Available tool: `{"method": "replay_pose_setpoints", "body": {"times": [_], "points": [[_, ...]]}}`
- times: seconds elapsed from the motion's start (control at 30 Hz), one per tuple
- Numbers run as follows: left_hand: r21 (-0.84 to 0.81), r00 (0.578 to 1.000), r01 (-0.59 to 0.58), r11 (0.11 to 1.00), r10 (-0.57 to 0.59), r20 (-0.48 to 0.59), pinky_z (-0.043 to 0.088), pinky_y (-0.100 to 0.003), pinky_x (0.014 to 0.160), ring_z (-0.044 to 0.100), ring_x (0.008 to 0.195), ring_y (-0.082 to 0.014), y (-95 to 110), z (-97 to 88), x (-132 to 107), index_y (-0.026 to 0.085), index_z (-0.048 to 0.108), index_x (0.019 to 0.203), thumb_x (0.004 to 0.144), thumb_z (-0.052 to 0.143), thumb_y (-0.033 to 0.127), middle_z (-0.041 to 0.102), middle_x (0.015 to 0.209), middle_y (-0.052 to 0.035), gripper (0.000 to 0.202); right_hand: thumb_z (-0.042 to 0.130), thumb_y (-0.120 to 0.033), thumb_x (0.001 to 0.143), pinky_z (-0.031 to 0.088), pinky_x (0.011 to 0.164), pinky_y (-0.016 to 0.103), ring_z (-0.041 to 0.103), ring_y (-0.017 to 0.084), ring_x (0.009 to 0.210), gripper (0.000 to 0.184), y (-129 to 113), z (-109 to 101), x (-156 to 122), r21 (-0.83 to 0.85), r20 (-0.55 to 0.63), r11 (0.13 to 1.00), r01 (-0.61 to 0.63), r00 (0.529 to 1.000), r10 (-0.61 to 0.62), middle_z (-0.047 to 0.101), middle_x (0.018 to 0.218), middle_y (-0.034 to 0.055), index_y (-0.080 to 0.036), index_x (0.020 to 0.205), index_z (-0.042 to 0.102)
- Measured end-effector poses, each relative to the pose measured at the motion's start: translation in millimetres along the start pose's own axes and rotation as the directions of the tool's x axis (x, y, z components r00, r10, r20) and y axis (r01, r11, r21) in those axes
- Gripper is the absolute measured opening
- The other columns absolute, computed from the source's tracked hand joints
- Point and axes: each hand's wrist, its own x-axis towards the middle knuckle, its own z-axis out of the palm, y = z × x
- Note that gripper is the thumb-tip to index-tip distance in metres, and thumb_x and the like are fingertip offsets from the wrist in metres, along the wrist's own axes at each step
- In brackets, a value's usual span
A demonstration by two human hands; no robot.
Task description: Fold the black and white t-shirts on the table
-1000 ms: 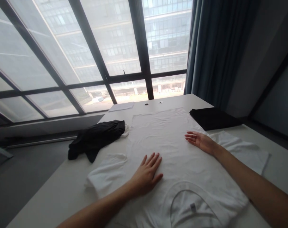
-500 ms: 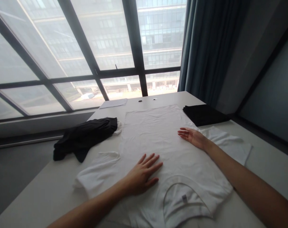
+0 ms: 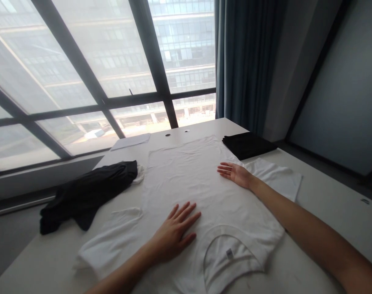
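Observation:
A white T-shirt lies spread out on the white table, its neckline toward me and its hem at the far side. Some wrinkles run across its body. My left hand rests on the chest part, left of the collar, palm down with fingers spread. Farther off, my right hand is at the shirt's right side, turned on its edge with the fingers stretched out to the left. Neither hand grips the cloth. A small dark label shows inside the collar.
A crumpled black garment lies at the table's left edge, a bit of white cloth beside it. At the back right is a folded black garment. White paper lies at the back left. Windows and a blue curtain stand behind.
The view has turned slightly to the right, so everything appears farther left. Both hands keep nearly the same place on the T-shirt, which looks unchanged.

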Motion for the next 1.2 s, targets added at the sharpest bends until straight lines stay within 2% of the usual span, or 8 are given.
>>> {"method": "replay_pose_setpoints", "body": {"times": [0.6, 0.83, 1.2], "points": [[-0.032, 0.999, 0.042, 0.999, -0.041, 0.032, 0.016, -0.058, 0.121, 0.019, 0.151, -0.0297, 6.8, -6.3, -1.8, 0.037, 0.028, 0.156, 0.102, 0.044, 0.049, 0.02, 0.164, -0.0024, 0.058, 0.051, -0.018, 0.096, 0.058, 0.094, 0.037, 0.07, 0.025, 0.107, 0.022, 0.1, -2.9, -0.9, -0.025, 0.007, 1.0, -0.019, 1.0, 0.019, 0.07, 0.118, 0.0189, -0.012, 0.111, 0.065], [-0.047, 0.999, 0.036, 0.998, -0.035, 0.024, 0.017, -0.059, 0.12, 0.019, 0.15, -0.0311, 6.8, -5.9, -2.3, 0.036, 0.029, 0.156, 0.101, 0.046, 0.048, 0.022, 0.164, -0.0033, 0.058, 0.05, -0.018, 0.096, 0.06, 0.091, 0.039, 0.07, 0.025, 0.107, 0.021, 1.9, -7.1, 1.4, -0.039, 0.032, 0.999, -0.023, 0.999, 0.025, 0.072, 0.113, 0.0159, -0.015, 0.111, 0.066], [-0.05, 1.0, 0.017, 0.999, -0.017, 0.002, 0.016, -0.058, 0.12, 0.02, 0.15, -0.0313, 4.1, -3.5, -3.2, 0.036, 0.028, 0.156, 0.101, 0.046, 0.048, 0.023, 0.164, -0.0036, 0.059, 0.05, -0.018, 0.097, 0.059, 0.092, 0.035, 0.071, 0.023, 0.103, 0.021, 2.6, -9.0, 3.2, -0.045, 0.034, 0.999, -0.015, 0.999, 0.016, 0.073, 0.11, 0.0161, -0.014, 0.108, 0.067]]}}
